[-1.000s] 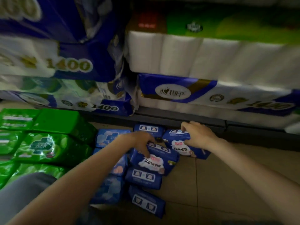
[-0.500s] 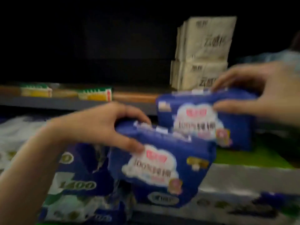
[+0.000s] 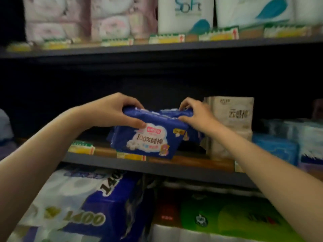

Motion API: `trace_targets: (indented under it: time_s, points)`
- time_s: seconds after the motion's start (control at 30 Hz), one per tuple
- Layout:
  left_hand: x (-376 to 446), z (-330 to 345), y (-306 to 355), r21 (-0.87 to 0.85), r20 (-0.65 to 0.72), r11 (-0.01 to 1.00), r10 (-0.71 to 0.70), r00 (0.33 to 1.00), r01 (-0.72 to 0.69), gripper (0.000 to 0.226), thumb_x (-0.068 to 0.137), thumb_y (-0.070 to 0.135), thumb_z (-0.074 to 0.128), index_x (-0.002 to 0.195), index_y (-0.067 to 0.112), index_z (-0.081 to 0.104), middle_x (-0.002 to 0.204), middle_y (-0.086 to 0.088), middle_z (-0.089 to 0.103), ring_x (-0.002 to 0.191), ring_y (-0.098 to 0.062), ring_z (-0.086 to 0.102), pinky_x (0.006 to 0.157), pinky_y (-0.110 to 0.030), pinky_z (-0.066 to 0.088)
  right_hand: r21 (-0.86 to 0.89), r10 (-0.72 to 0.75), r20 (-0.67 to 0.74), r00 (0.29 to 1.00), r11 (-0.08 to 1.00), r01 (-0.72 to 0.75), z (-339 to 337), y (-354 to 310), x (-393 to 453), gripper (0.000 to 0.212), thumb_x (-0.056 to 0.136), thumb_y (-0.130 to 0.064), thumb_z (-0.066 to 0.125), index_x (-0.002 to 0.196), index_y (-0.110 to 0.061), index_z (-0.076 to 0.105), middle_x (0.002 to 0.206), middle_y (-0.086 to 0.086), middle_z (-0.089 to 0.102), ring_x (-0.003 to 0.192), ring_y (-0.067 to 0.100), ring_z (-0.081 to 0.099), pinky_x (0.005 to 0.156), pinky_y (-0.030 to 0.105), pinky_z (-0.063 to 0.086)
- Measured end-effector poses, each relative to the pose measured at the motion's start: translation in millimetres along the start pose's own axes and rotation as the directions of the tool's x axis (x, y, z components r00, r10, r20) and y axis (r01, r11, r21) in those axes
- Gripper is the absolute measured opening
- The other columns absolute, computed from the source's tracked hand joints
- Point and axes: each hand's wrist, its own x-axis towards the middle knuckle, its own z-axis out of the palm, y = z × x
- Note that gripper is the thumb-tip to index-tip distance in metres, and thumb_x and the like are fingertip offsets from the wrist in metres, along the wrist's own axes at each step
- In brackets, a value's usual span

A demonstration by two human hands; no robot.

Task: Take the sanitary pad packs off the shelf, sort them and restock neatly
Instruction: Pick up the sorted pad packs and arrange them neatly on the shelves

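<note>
Head view: both hands up at the middle shelf [image 3: 174, 167], working at blue pad packs.

Left hand [image 3: 111, 110] grips the front blue pack [image 3: 148, 138] at its top left corner. Thumb lies across the front face just above the white cloud label, other fingers [image 3: 130, 102] curl over the top edge, so it's pinched between thumb & fingers. The pack is tilted, right end higher, bottom edge at or just above the shelf lip; can't tell if it touches. Label reads "100%" plus Chinese text.

Right hand [image 3: 195, 114] pinches the top of a second blue pack [image 3: 176, 113] sitting right behind the first, mostly hidden by it. Fingers bent down over its crimped top seam, thumb against the front near the first pack's top right corner. The 2 packs overlap & touch.

Just right of the right hand: stacked beige packs [image 3: 234, 119] on the same shelf, near but can't tell if touching. Further right, light blue packs [image 3: 277, 149]. Yellow-green price tags [image 3: 81, 149] along the shelf edge.

Upper shelf [image 3: 157, 48]: pink tissue rolls [image 3: 78, 18] left, white "Soft" rolls [image 3: 185, 13] right. Below: blue-white "1400" tissue bundle [image 3: 83, 212] & a green-wrapped bundle [image 3: 227, 219]. Whole frame a bit blurred.
</note>
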Motion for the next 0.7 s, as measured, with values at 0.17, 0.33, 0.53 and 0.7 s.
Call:
trace_targets:
  time_s: [0.17,0.33,0.53,0.7]
  points:
    - [6,-4,-31,-0.019,-0.027,0.996,-0.086,0.996,0.086,0.049,0.054,0.053,0.079,0.094,0.029,0.065,0.085,0.009,0.072,0.077,-0.002,0.068,0.068,-0.026,0.058,-0.137,0.098,0.125,0.987,0.987,-0.080,34,15,14,0.016,0.085,-0.018,0.065,0.098,-0.019,0.055,0.105,0.004,0.060,0.099,0.021,0.057,0.078,0.028,0.042]
    - [23,5,-53,-0.017,-0.037,0.990,-0.138,0.990,0.137,0.030,0.074,0.030,0.075,0.100,0.030,0.059,0.095,0.007,0.067,0.081,-0.006,0.067,0.065,-0.022,0.055,-0.419,0.259,0.390,0.884,0.905,-0.081,42,30,16,0.046,0.094,-0.003,0.045,0.136,-0.021,0.048,0.135,0.010,0.052,0.120,0.026,0.052,0.098,0.035,0.045]
    - [62,24,-50,-0.184,0.001,0.982,-0.050,0.999,0.049,0.028,0.081,0.025,0.070,0.100,0.039,0.055,0.103,0.011,0.064,0.090,-0.002,0.065,0.075,-0.023,0.055,-0.077,0.188,0.002,0.982,0.979,-0.187,10,21,30,0.039,0.094,0.000,0.036,0.120,-0.013,0.062,0.123,0.011,0.061,0.113,0.024,0.057,0.091,0.028,0.043]
    - [102,74,-56,0.057,0.201,0.997,-0.068,0.977,0.058,0.035,0.088,0.028,0.063,0.121,0.028,0.052,0.118,0.003,0.060,0.104,-0.011,0.057,0.092,-0.033,0.049,-0.142,0.097,0.213,0.972,0.988,-0.067,4,16,19,0.039,0.095,-0.034,0.051,0.130,-0.017,0.050,0.129,0.007,0.056,0.118,0.024,0.053,0.094,0.032,0.043]
